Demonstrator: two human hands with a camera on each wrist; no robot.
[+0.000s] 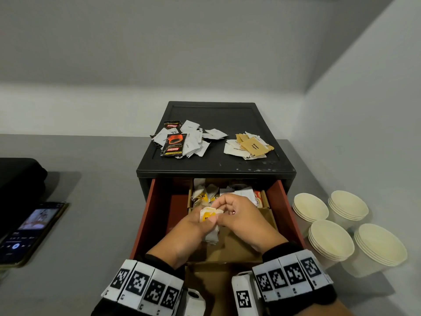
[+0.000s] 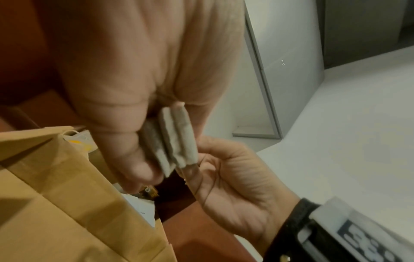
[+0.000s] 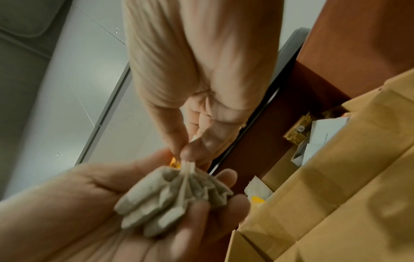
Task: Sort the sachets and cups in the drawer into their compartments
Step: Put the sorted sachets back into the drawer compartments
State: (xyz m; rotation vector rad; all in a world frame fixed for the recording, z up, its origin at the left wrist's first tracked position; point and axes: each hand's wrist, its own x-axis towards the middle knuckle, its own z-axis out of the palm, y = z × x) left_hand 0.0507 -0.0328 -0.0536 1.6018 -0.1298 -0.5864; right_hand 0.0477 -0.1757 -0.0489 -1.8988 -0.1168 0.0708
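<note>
Over the open red-brown drawer point(image 1: 148, 215) both hands meet on one bundle of tea bags point(image 1: 210, 233) point(image 2: 174, 140) point(image 3: 174, 198) with a yellow tag. My left hand point(image 1: 208, 224) point(image 2: 156, 159) grips the bundle from below. My right hand point(image 1: 222, 209) point(image 3: 190, 147) pinches the gathered tops and strings. Cardboard dividers point(image 1: 241, 247) split the drawer into compartments. The back compartment point(image 1: 246, 195) holds mixed sachets and more tea bags. Several stacks of paper cups point(image 1: 330, 238) stand on the counter to the right of the drawer.
On the black cabinet top lie a pile of coffee sachets point(image 1: 182, 140) and a pile of white and brown sugar sachets point(image 1: 248, 144). A phone point(image 1: 29, 231) and a black case point(image 1: 18, 179) sit at the far left. A wall stands close behind the cups.
</note>
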